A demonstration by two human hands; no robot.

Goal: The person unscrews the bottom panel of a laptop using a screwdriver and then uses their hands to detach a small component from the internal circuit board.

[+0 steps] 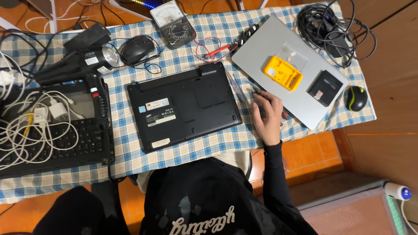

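My right hand (266,114) lies on the checked cloth between a black laptop (185,104), which is turned bottom up, and a shut silver laptop (261,43). Its fingers curl over a dark slim tool (257,92); whether they grip it is unclear. A red-handled tool (284,115) peeks out beside the hand. A thin screwdriver (235,87) rests along the black laptop's right edge. My left hand is out of sight.
On the silver laptop sit a yellow parts case (282,72) and a small black drive (325,88). A mouse (356,98) is at the right edge. A multimeter (173,24), another mouse (136,49), a heat gun (76,65), a cable-covered keyboard (56,143) and coiled black cable (331,26) surround them.
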